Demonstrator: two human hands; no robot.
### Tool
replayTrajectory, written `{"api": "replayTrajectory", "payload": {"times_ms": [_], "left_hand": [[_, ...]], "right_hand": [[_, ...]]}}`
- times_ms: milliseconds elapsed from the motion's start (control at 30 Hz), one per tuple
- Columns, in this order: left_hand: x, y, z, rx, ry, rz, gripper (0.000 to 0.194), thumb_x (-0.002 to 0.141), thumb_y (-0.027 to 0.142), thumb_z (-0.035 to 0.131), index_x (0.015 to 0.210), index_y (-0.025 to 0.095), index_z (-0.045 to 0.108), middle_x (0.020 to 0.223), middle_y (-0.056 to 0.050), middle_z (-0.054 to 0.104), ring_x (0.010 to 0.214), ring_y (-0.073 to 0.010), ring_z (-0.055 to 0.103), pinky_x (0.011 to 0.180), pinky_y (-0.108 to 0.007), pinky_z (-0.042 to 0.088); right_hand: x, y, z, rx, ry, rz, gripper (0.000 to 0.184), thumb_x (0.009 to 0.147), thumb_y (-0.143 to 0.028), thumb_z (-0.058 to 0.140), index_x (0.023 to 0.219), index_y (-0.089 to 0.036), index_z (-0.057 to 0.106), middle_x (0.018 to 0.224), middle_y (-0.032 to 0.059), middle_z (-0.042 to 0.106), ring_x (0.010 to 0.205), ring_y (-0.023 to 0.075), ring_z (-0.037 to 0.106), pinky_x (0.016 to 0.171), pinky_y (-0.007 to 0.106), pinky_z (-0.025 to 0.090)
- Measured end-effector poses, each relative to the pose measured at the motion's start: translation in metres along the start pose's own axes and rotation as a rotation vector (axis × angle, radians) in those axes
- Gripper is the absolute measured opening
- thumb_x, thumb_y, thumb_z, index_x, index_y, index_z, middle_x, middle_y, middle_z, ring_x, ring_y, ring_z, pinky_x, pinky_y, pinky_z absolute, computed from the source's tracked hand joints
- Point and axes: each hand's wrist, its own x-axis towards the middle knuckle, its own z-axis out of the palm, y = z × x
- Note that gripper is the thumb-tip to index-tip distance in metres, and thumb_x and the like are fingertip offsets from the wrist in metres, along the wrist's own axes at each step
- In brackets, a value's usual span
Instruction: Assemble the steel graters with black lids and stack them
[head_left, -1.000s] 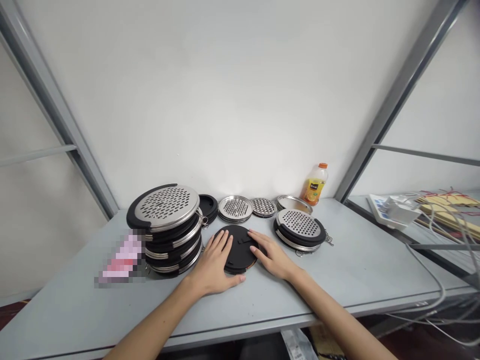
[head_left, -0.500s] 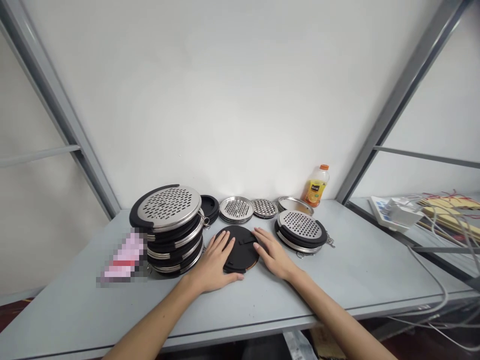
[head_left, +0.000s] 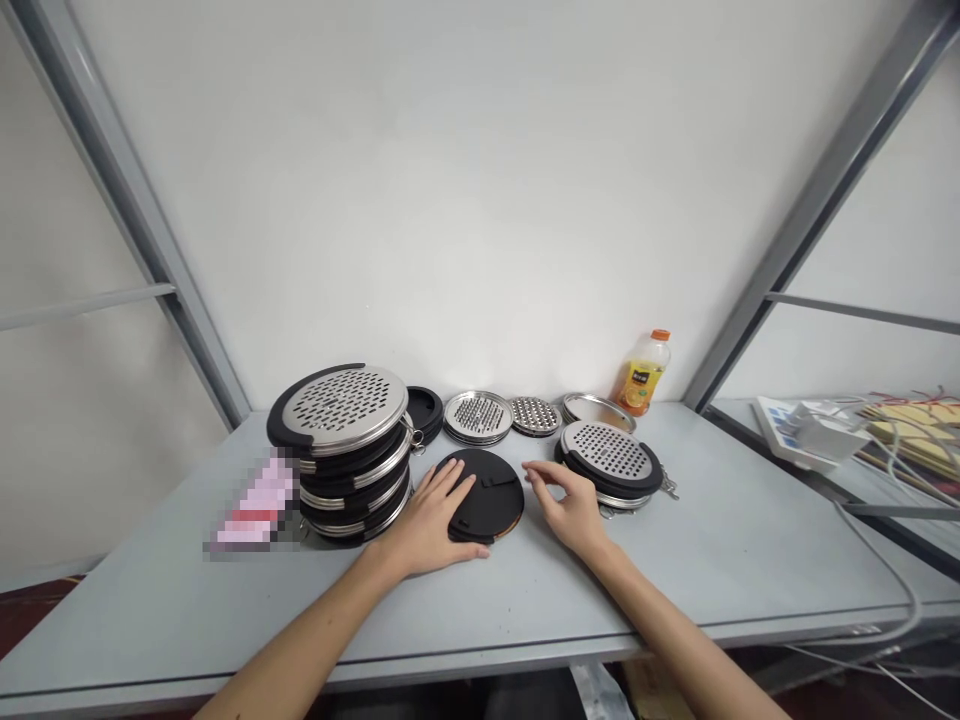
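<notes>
A round black plastic disc [head_left: 491, 497], with a small slot and an orange-brown strip along its lower right edge, lies flat on the grey table. My left hand [head_left: 431, 515] rests open on its left side, fingers on the disc's top and thumb along its near edge. Off the right side of the disc, my right hand [head_left: 568, 505] is raised with fingers bent and the thumb and index tips brought together. Whatever is between those tips, if anything, is too small to make out. Beside that hand sits a short stack of round graters [head_left: 611, 460] with black rims.
A tall stack of black-rimmed round graters [head_left: 341, 405] stands at left, by a blurred pink item [head_left: 259, 505]. Along the wall lie black rings [head_left: 424, 412], grater plates [head_left: 478, 415], smaller coarse plates [head_left: 535, 415], metal rings [head_left: 598, 408] and a juice bottle [head_left: 645, 375].
My right hand has lifted off the disc's right edge and moved slightly right, its fingers drawn into a pinch. My left hand stays on the disc. The view has shifted slightly.
</notes>
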Motion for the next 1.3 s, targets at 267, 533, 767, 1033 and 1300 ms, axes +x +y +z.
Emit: {"api": "replayTrajectory", "payload": {"times_ms": [267, 533, 767, 1033, 1300], "left_hand": [[0.0, 0.003, -0.005, 0.018, -0.036, -0.025, 0.096, 0.069, 0.065, 0.068, 0.146, 0.021, 0.031, 0.155, -0.013, 0.021, 0.143, -0.0301, 0.017, 0.116, -0.049, 0.019], [-0.001, 0.005, -0.01, -0.008, -0.078, -0.048, 0.095, 0.071, 0.067, 0.065, 0.146, 0.019, 0.03, 0.155, -0.013, 0.018, 0.144, -0.0299, 0.014, 0.116, -0.048, 0.016], [0.0, 0.004, -0.008, -0.002, -0.082, -0.053, 0.096, 0.071, 0.07, 0.064, 0.146, 0.021, 0.03, 0.156, -0.012, 0.017, 0.144, -0.029, 0.012, 0.117, -0.047, 0.016], [0.0, 0.005, -0.01, -0.002, -0.092, -0.06, 0.096, 0.07, 0.068, 0.065, 0.146, 0.022, 0.03, 0.156, -0.011, 0.018, 0.144, -0.0295, 0.014, 0.117, -0.047, 0.015], [0.0, 0.005, -0.009, 0.006, -0.098, -0.055, 0.097, 0.07, 0.069, 0.064, 0.147, 0.021, 0.029, 0.156, -0.012, 0.018, 0.144, -0.0294, 0.013, 0.117, -0.047, 0.015]], "right_hand": [[-0.008, 0.006, -0.027, -0.155, -0.031, -0.133, 0.021, 0.087, -0.028, 0.05, 0.097, -0.022, 0.068, 0.083, 0.0073, 0.073, 0.072, 0.0218, 0.069, 0.069, 0.034, 0.056], [-0.058, 0.046, -0.121, -0.612, -0.151, -0.039, 0.023, 0.084, -0.033, 0.051, 0.095, -0.025, 0.07, 0.097, 0.0052, 0.073, 0.066, 0.019, 0.068, 0.059, 0.03, 0.052], [-0.043, 0.115, -0.165, -0.819, 0.043, 0.209, 0.039, 0.083, -0.046, 0.046, 0.103, -0.019, 0.067, 0.104, 0.0107, 0.07, 0.093, 0.0289, 0.065, 0.073, 0.038, 0.052], [-0.034, 0.15, -0.165, -0.755, -0.116, 0.196, 0.042, 0.084, -0.05, 0.048, 0.096, -0.018, 0.071, 0.104, 0.0115, 0.071, 0.097, 0.0311, 0.064, 0.087, 0.043, 0.049], [-0.031, 0.138, -0.164, -0.665, -0.04, 0.194, 0.039, 0.077, -0.053, 0.053, 0.086, -0.018, 0.067, 0.099, 0.0137, 0.071, 0.09, 0.03, 0.066, 0.08, 0.041, 0.05]]}}
